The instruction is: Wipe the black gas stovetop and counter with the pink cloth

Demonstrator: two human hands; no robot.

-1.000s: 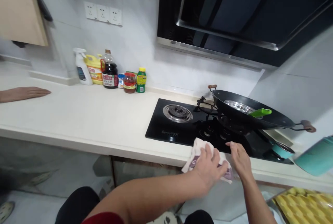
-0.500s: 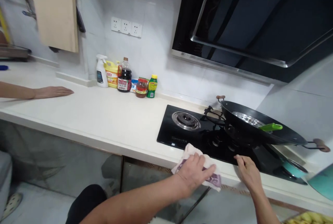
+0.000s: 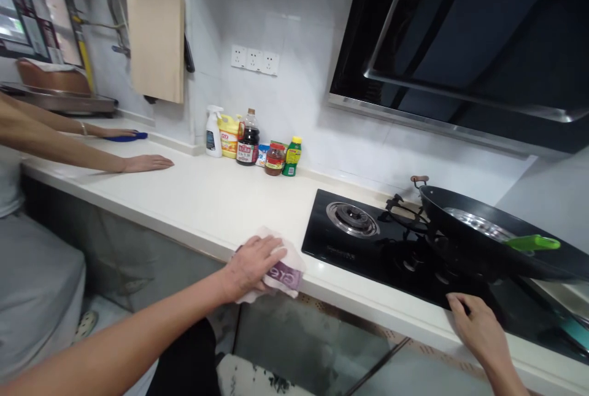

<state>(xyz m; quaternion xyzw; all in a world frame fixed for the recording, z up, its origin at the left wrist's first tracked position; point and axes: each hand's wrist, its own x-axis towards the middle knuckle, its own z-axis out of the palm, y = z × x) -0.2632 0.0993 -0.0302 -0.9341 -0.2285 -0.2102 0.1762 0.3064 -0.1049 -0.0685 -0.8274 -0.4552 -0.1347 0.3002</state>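
My left hand (image 3: 255, 264) grips a pale cloth with a purple lettered band (image 3: 285, 276), pressing it over the front edge of the white countertop (image 3: 184, 199). Part of the cloth hangs below that edge. My right hand (image 3: 478, 325) rests at the front of the black gas stove (image 3: 350, 258), its fingers curled under with nothing visible in them. To the left of the burner (image 3: 353, 219), the cloth sits apart from the stove's glass.
A wok (image 3: 460, 218) with a green-handled utensil (image 3: 534, 242) stands on the right burner. Bottles and jars (image 3: 248, 141) line the wall. A range hood (image 3: 460, 40) overhangs the stove. At left, a co-worker's hand (image 3: 147, 163) lies on the counter, another on a blue cloth (image 3: 126, 137).
My left hand has slid the cloth leftward along the counter edge, away from the stove front. My right hand's fingers have curled in. The view has turned left, showing more of the co-worker.
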